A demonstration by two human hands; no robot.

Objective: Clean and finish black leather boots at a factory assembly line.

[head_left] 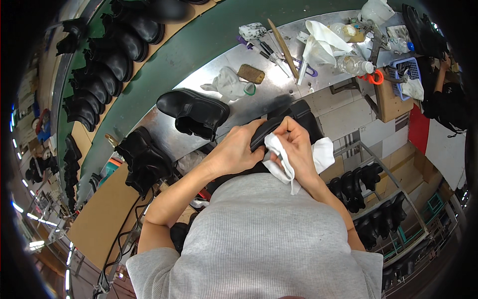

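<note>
Close to my body, my left hand point(235, 148) grips a black boot point(304, 118), fingers wrapped over its dark edge. Part of that boot is hidden behind my hands. My right hand point(298, 149) pinches a white cloth point(322, 153) against the boot's edge, and the cloth's ends hang out on both sides of the fingers. A second black ankle boot point(191, 110) lies on the metal bench point(172, 143) just beyond my left hand. Another black boot point(145, 158) sits farther left, at the bench's near edge.
A brown block point(251, 74) and a crumpled whitish cloth point(230, 82) lie on the bench. Beyond runs a green belt point(199, 32) with rows of black boots point(117, 47). Plastic bottles point(354, 65), orange-handled scissors point(373, 77) and a blue basket point(407, 70) are right. A boot rack point(393, 174) stands lower right.
</note>
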